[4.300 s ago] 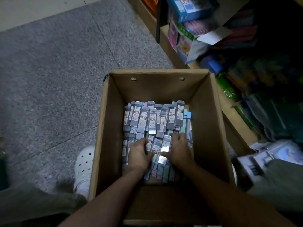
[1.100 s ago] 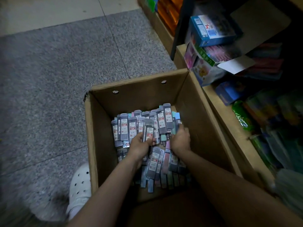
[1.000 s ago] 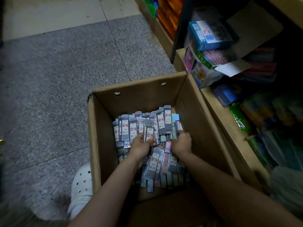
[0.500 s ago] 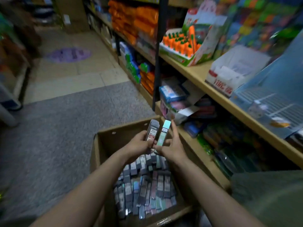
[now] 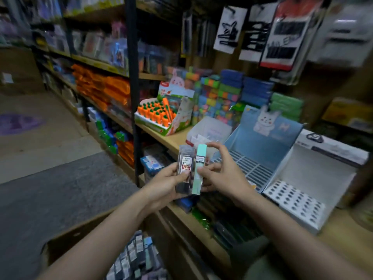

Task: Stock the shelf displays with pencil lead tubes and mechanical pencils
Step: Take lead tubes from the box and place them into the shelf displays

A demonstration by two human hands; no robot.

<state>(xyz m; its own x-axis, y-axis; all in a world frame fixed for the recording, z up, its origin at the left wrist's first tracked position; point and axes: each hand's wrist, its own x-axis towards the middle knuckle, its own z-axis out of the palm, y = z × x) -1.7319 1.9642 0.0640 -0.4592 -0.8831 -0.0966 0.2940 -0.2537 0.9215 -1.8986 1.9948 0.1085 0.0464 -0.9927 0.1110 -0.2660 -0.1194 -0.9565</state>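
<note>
My left hand (image 5: 164,183) holds a dark grey lead tube (image 5: 184,168) with a red and white label, upright at chest height. My right hand (image 5: 224,172) grips a mint green lead tube (image 5: 198,168) right beside it; the two tubes touch. Behind my right hand stands a blue display box (image 5: 260,150) with a slotted white grid and a rabbit picture. To its right is a white display box (image 5: 298,190) with rows of round holes. Below, the cardboard box (image 5: 66,245) on the floor holds several more lead tubes (image 5: 137,259).
A wooden shelf (image 5: 173,140) carries a carrot-pen display (image 5: 161,114), a small white box (image 5: 210,130) and stacked coloured erasers (image 5: 218,93). A black upright post (image 5: 132,77) divides the shelving. Grey mat and tiled floor (image 5: 50,158) lie to the left.
Both hands picked tubes out of the cardboard box and rose with them to shelf height. My view swung up from the box to the displays.
</note>
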